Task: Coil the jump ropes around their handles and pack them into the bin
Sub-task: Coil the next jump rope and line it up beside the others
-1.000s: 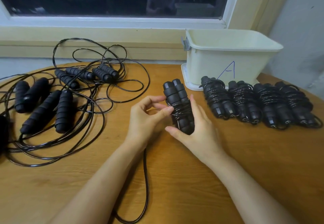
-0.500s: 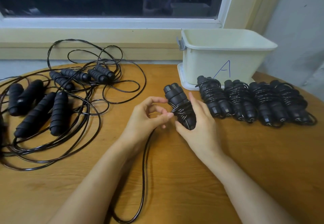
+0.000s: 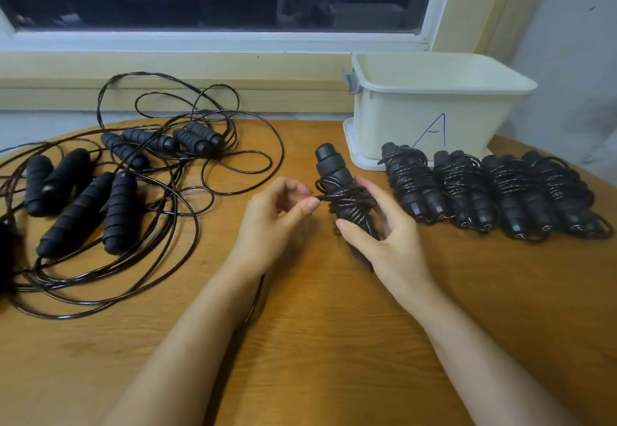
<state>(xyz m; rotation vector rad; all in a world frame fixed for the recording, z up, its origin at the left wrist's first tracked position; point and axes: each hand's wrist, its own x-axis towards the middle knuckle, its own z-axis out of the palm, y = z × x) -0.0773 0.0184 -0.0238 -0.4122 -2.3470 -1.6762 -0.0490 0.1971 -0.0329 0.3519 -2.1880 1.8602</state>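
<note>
Head view: blue "A" on bin (image 3: 384, 132)

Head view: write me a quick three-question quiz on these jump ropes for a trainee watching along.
1. True or false: the left hand grips the handle pair while the right hand pinches the cord.
2. How many coiled bundles lie in the row by the bin? A two, B four, C six.
3. Fill in: the letter drawn on the bin is ___.
Key: 1 false, the hands are the other way round; 2 B; 3 A.
</note>
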